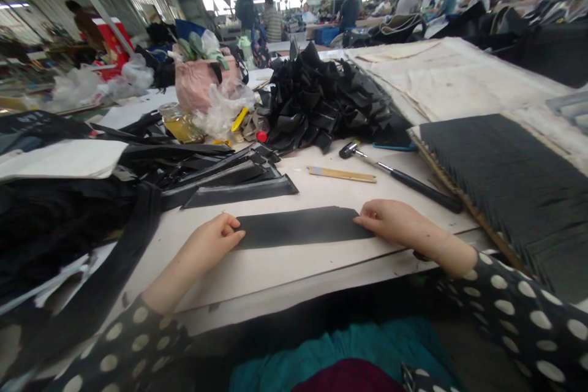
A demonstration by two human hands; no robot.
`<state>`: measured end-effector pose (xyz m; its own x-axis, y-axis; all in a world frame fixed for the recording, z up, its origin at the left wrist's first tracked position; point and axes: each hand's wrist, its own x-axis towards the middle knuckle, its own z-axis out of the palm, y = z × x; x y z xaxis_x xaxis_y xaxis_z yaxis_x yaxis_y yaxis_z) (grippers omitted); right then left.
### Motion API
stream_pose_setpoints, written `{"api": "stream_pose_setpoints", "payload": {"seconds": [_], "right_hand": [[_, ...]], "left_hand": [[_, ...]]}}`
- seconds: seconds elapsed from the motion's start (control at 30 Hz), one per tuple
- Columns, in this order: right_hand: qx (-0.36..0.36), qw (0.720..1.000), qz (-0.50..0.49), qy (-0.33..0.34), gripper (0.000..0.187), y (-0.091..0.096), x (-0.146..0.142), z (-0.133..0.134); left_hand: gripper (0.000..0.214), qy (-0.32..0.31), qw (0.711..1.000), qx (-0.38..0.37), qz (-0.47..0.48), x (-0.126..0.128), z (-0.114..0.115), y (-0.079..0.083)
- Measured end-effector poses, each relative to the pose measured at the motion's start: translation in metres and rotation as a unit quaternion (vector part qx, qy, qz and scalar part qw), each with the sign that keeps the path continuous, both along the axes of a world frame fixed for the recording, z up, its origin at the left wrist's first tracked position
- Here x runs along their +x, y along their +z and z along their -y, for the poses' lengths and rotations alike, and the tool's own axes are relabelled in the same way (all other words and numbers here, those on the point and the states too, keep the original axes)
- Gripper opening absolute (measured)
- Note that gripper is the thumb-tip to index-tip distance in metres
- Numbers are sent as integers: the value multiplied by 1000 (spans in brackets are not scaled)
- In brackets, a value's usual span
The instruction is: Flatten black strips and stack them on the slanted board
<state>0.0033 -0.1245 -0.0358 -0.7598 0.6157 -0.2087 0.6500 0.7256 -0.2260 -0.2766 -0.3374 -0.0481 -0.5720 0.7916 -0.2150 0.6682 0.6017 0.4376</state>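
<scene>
A flat black strip of leather-like material [301,228] stretches crosswise over the pale work surface [257,269] in front of me. My left hand [219,234] pinches its left end between thumb and fingers. At the other end, my right hand [383,219] grips the strip's right edge the same way. Beyond the strip lies a yellow-handled flat tool [342,174]. Behind my right hand rests a hammer [399,179] with a black grip. Several narrow black strips [241,192] lie just past my left hand.
A large heap of crumpled black pieces [316,95] stands at the back. On the right is a stack of black sheets [509,177]; on the left, piled black material [55,220]. A pink bag [197,82] and a jar of yellowish liquid [180,122] stand back left. Several people work far behind.
</scene>
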Motion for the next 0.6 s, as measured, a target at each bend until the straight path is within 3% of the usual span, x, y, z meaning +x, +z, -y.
{"api": "stream_pose_setpoints", "payload": {"seconds": [0.33,0.47,0.53,0.6], "right_hand": [[45,996,-64,38,19,-5,2,-4],[60,992,-79,78,19,-5,1,-6],[67,988,-91,109,22,-5,1,-8],[75,981,-104,147,30,-5,0,-10]], "left_hand": [[20,-35,998,0,61,-5,-12,7],[27,-28,997,21,74,-5,-12,5],[39,-33,996,43,69,-1,-8,11],[38,-39,997,69,16,8,-1,22]]}}
